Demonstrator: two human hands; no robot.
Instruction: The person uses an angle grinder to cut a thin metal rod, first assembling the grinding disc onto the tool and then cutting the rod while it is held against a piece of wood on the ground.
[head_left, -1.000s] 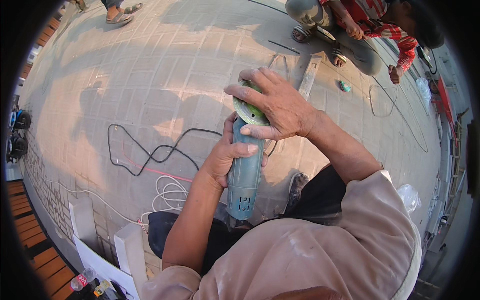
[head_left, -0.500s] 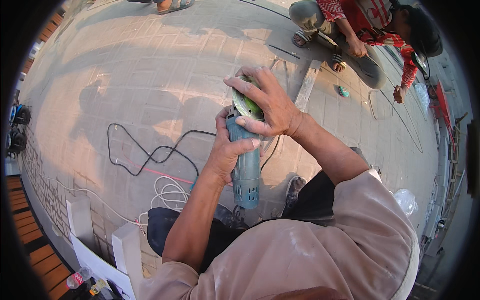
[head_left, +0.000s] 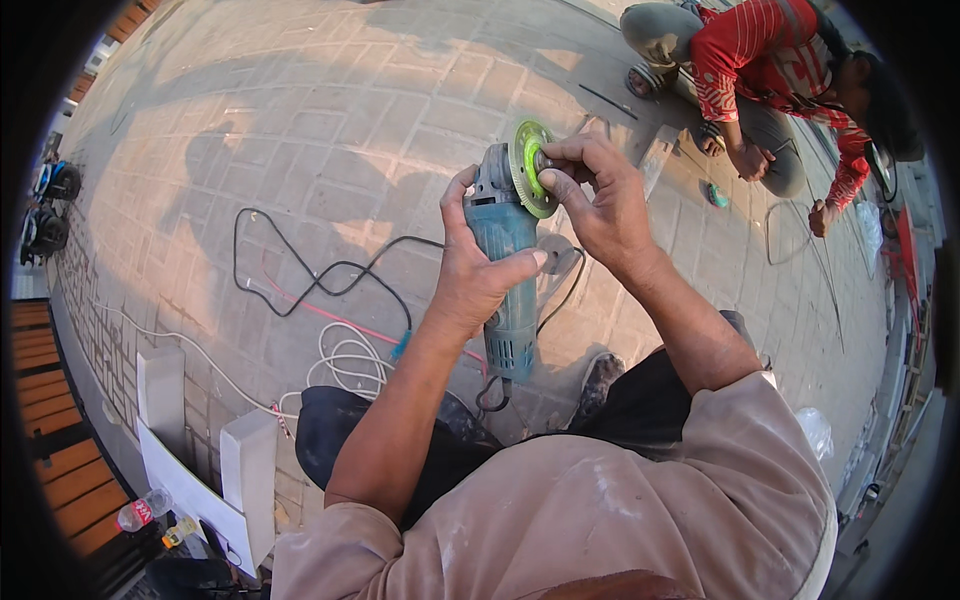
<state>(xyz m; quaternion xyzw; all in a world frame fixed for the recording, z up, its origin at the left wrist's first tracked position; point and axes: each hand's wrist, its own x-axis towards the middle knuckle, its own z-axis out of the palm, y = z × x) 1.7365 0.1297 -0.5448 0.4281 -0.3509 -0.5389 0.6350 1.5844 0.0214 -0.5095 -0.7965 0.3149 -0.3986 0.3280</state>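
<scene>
My left hand [head_left: 468, 268] is wrapped round the teal body of an angle grinder [head_left: 511, 335], thumb across its front, just below the grey metal gear head [head_left: 491, 172]. A round green cutting disc [head_left: 525, 150] is seated on the head, turned so that its face points to the right. At the disc's centre, the fingers of my right hand [head_left: 608, 205] pinch a small metal nut [head_left: 543, 160], partly hidden by the fingertips. From the grinder's lower end its black cord [head_left: 490, 400] runs out.
A black cable [head_left: 330, 280] and a coiled white cable [head_left: 345, 365] lie on the paving. Two pale posts [head_left: 250, 470] with a white board stand at lower left, near bottles [head_left: 143, 510]. A person in red [head_left: 750, 60] squats at upper right beside thin rods [head_left: 830, 290].
My right hand has shifted from lying over the disc's face to pinching the nut at its centre. The grinder has turned, so the disc now faces right and its gear head shows.
</scene>
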